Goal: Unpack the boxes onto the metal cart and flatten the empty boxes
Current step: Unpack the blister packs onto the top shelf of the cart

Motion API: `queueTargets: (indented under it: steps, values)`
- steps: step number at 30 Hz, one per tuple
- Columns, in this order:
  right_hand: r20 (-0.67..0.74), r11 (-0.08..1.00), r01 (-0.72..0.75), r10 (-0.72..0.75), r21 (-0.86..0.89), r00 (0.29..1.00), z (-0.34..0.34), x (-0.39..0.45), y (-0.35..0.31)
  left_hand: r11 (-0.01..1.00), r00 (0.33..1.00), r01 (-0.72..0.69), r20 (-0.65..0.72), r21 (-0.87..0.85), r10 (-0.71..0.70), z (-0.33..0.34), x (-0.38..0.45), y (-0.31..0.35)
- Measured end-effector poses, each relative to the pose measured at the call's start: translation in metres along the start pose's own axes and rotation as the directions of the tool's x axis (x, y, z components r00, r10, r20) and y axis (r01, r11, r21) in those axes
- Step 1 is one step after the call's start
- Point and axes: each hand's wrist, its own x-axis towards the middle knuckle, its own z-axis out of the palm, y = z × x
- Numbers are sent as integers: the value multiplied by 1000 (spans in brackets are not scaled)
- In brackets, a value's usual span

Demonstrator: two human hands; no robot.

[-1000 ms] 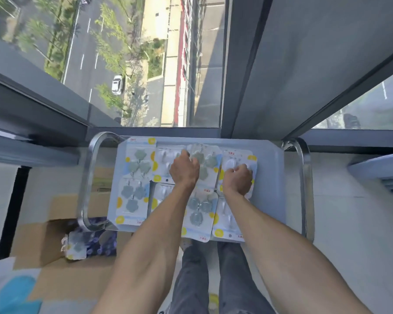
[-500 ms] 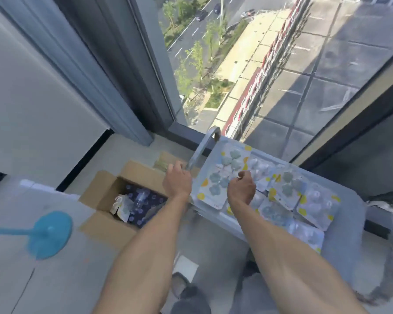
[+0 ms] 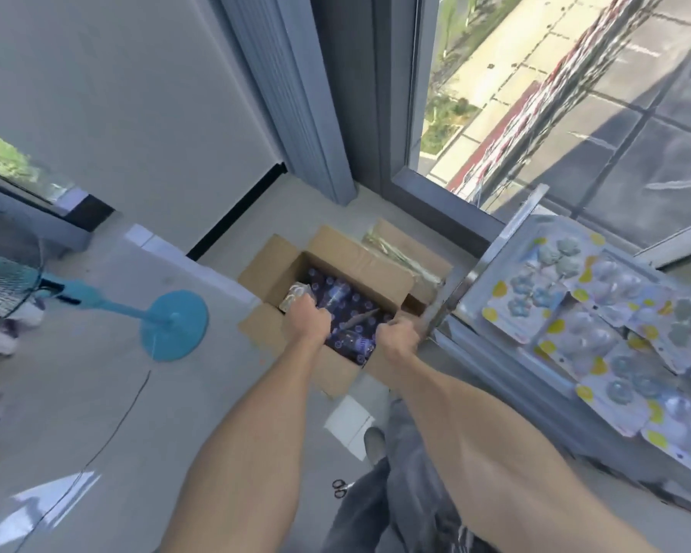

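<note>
An open cardboard box (image 3: 380,281) stands on the floor, filled with dark blue and purple packs (image 3: 346,297). My left hand (image 3: 306,321) is inside the box and grips a clear blister pack (image 3: 294,296) at its left side. My right hand (image 3: 400,338) hovers with curled fingers over the box's right edge, next to the cart's leg; whether it holds anything is hidden. The metal cart (image 3: 491,353) stands to the right, its top covered with several blister packs (image 3: 575,313) laid flat.
A fan with a round blue base (image 3: 174,325) stands to the left on the floor. More cardboard with plastic wrap (image 3: 399,253) lies behind the box. Scissors (image 3: 339,488) and a white sheet (image 3: 350,425) lie near my feet. A floor-to-ceiling window is behind the cart.
Both hands have left the packs on the cart and swung left and down into the box. My view has turned from the cart to the box.
</note>
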Motion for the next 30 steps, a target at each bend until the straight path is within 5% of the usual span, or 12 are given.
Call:
queueTargets:
  steps: [16, 21, 25, 30]
  values:
    - [6, 970, -241, 241, 23, 971, 138, 126, -82, 982, 966, 103, 221, 161, -138, 2, 201, -33]
    - [34, 977, -215, 215, -5, 976, 218, 199, -81, 956, 917, 119, 338, 269, -209, 69, 304, -77]
    - [5, 955, -294, 294, 45, 956, 308, 285, -48, 968, 922, 39, 364, 249, -131, 144, 405, -112]
    - [78, 946, -305, 314, -106, 946, 416, 366, -3, 949, 879, -32, 460, 315, -123, 230, 503, -163]
